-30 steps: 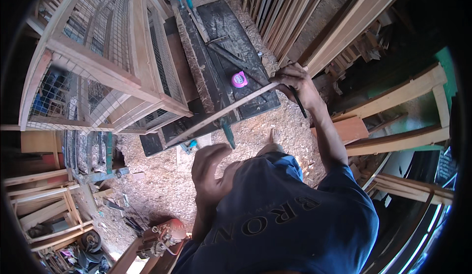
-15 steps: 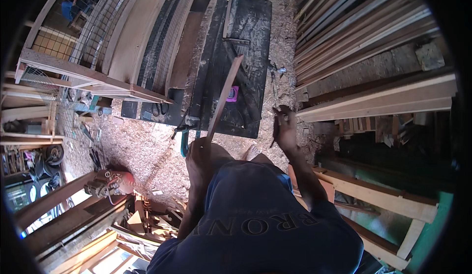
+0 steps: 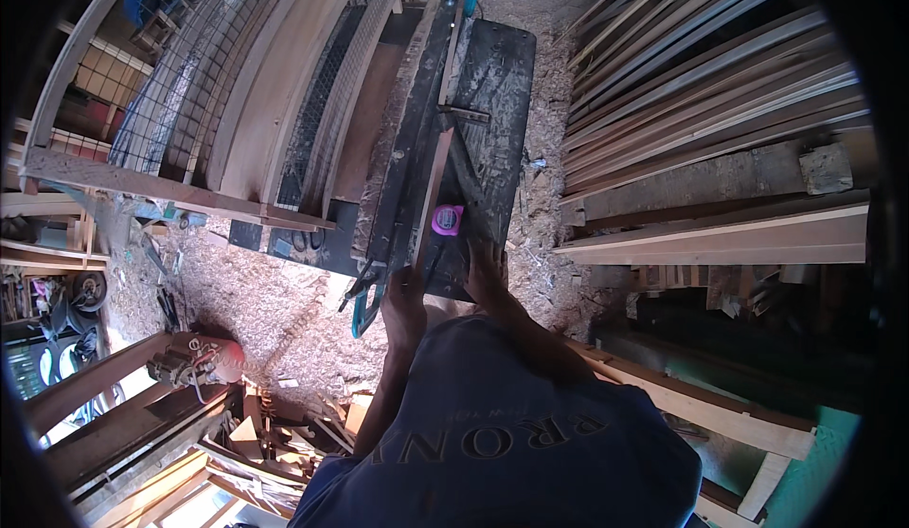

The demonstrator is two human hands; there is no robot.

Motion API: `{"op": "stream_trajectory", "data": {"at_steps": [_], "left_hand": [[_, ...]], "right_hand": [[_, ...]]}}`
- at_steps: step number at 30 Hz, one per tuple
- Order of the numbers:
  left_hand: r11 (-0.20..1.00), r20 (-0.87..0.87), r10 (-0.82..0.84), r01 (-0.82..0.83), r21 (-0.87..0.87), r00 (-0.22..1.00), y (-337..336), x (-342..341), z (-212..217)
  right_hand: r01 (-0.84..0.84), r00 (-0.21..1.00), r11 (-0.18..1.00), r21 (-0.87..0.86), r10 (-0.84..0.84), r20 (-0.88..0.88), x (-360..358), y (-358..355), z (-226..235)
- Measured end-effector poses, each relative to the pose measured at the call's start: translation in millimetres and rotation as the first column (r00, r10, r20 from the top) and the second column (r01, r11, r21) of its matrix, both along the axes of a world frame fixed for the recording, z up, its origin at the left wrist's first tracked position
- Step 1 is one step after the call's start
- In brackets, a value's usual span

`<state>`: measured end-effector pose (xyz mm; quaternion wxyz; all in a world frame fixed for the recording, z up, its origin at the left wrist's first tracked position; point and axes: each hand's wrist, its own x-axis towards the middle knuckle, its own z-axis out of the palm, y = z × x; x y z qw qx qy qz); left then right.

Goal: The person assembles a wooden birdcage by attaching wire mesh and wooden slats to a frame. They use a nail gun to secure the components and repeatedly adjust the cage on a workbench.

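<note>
I stand over a dark, worn workbench (image 3: 497, 83). A long thin wooden strip (image 3: 434, 182) lies lengthwise on it. My left hand (image 3: 405, 293) grips the strip's near end at the bench's front edge. My right hand (image 3: 483, 261) rests on the bench's near edge, just below a pink tape measure (image 3: 447, 219) that lies beside the strip. Whether the right hand holds anything is hidden. A teal clamp (image 3: 363, 303) hangs at the bench's near left corner, close to my left hand.
Wooden frames with wire mesh (image 3: 237, 83) lean at the left. Stacked planks and battens (image 3: 720, 121) fill the right side. Sawdust (image 3: 275, 291) covers the floor. A reddish power tool (image 3: 199, 362) lies at lower left, with timber offcuts (image 3: 284, 433) near my feet.
My view has turned so the bench now runs straight away from me. The strip went from held up at an angle to lying along the bench. My right hand came in beside the tape measure.
</note>
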<state>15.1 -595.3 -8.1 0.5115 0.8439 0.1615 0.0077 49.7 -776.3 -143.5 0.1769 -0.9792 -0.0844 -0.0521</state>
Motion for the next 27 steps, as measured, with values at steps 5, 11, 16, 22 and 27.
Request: {"op": "stream_trajectory", "data": {"at_steps": [5,11,16,22,27], "left_hand": [[0.993,0.181,-0.096,0.083,0.078,0.979,-13,25,-13],[0.881,0.180,-0.362,0.273,0.386,0.915,-42,53,-22],[0.917,0.282,-0.273,0.160,0.366,0.920,-81,77,-18],[0.934,0.129,-0.232,0.184,0.306,0.964,-163,134,-42],[0.958,0.027,-0.162,0.150,0.243,0.986,-248,201,-90]], "right_hand": [[0.122,0.987,0.991,0.052,-0.116,-0.109,16,-26,-22],[0.194,0.966,0.836,0.514,-0.072,-0.248,42,-68,-26],[0.672,0.736,0.102,0.734,0.020,-0.677,31,-115,-15],[0.674,0.739,0.106,0.731,-0.085,-0.669,47,-236,-26],[0.731,0.678,0.220,0.646,-0.124,-0.725,65,-350,-20]]}}
